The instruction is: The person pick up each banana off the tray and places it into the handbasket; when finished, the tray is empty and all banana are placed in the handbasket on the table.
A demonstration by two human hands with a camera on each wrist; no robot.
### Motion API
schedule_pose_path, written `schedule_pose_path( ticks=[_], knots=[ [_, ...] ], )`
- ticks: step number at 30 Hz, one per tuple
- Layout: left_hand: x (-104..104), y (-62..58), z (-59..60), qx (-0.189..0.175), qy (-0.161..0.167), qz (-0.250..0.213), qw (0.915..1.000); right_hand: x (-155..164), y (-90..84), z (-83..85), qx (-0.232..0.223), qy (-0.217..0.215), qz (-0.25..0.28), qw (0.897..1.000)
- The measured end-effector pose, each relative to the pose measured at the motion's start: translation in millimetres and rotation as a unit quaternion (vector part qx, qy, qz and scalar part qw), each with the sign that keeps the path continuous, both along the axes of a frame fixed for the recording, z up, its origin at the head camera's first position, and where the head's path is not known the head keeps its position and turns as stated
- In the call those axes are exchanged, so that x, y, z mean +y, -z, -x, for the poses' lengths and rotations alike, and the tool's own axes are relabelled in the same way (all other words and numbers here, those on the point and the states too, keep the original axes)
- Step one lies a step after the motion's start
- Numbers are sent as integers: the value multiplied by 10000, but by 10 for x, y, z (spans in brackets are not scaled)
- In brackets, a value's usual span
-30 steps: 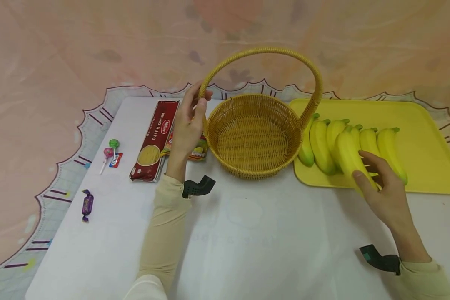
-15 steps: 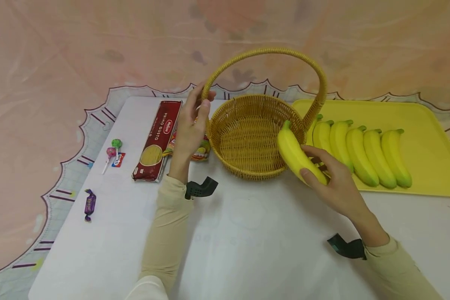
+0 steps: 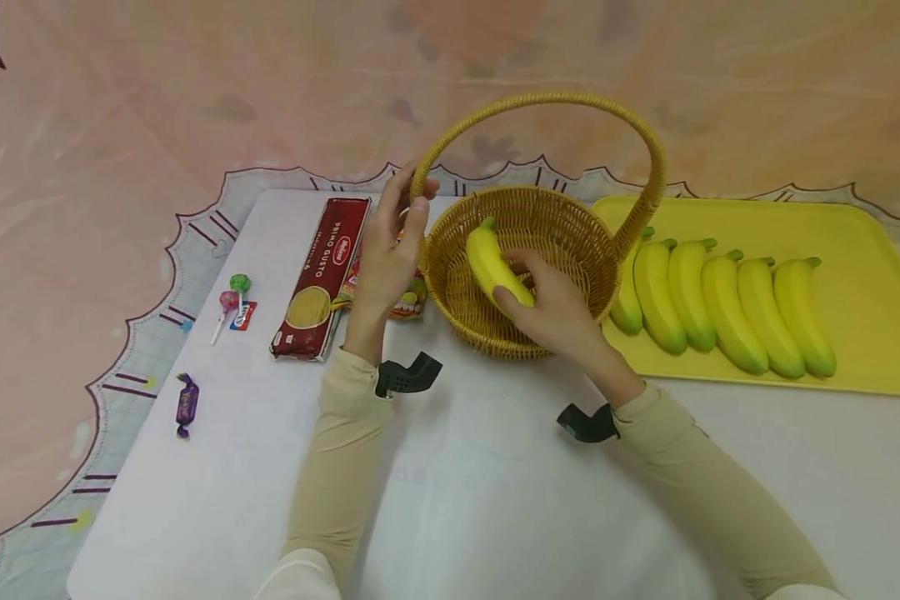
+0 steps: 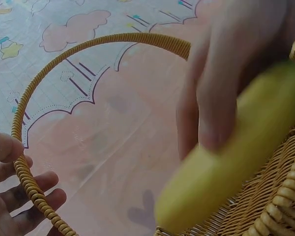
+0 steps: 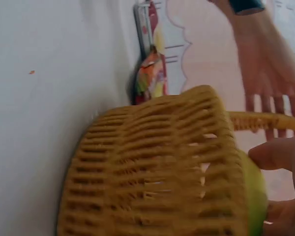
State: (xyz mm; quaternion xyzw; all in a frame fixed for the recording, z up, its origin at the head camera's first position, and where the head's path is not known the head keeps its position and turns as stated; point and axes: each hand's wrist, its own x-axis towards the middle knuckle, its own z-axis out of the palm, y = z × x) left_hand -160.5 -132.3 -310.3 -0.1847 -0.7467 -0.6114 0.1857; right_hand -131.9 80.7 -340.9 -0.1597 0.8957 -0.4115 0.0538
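Right hand (image 3: 558, 312) grips banana (image 3: 495, 265), fingers curled round it, inside wicker basket (image 3: 525, 212). Left hand (image 3: 386, 258) holds basket handle (image 3: 427, 162) base, fingers curled round it.

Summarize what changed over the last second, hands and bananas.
The right hand lifted one banana off the yellow tray and carried it left, over the rim and into the wicker basket, where it still holds it. Six bananas remain on the tray. The left hand kept its grip on the basket handle; basket and pasta pack stayed put.
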Motion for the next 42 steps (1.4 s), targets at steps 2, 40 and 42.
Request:
schedule_pose_path(
  ticks=[2,40,42],
  knots=[
    [9,-9,0,-47,16,5,10000,-107,45,64,-158,-86,-195,9996],
    [6,2,-25,116,-366,412,9984,1685,216,-100,1086,2658,488,9567],
    [-3,22,-10,182,-376,455,9981,1925,247,-92,914,3021,266,9485]
  ],
)
